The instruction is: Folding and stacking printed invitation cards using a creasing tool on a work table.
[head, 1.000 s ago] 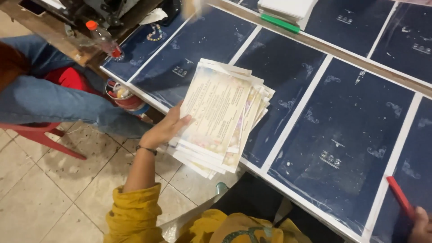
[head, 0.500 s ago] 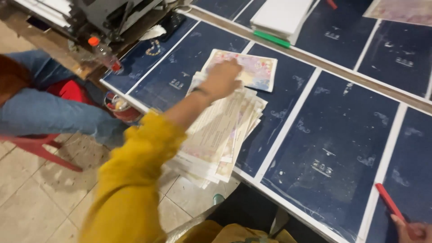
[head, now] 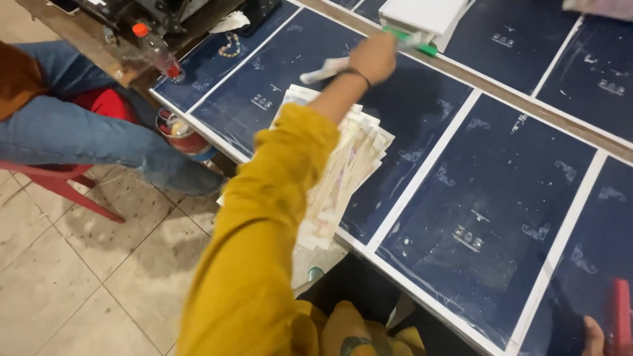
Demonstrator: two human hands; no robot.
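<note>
The left hand [head: 373,58] is stretched far out over the table, its fingers curled around a pale, blurred sheet or roll of paper [head: 324,70] that trails from the fist toward the left of the view. The paper's long axis runs roughly across the table, along the near edge of the white block [head: 422,14] with a green strip [head: 410,36] beneath it, which lies just beyond the knuckles. The grip looks closed, though motion blur hides how the fingertips sit.

Below the forearm, nearer the person, lies the fanned stack of printed sheets [head: 356,161], overhanging the table edge, its long side angled from the near edge up toward the reaching hand. The yellow sleeve [head: 264,237] crosses over the stack, so the left hand is much the closer of the two to both the stack and the held paper.

The right hand [head: 593,336] shows only at the lower right corner, well apart from the stack; it seems to hold a red flat object [head: 620,316], but whether the fingers clasp it cannot be told.

The table is covered in dark blue panels [head: 501,198] divided by white strips. At its far left corner stand a clear bottle with an orange cap [head: 155,49] and a small bead chain [head: 229,46]. Another person in jeans [head: 72,132] sits on a red chair [head: 59,184] beside it
</note>
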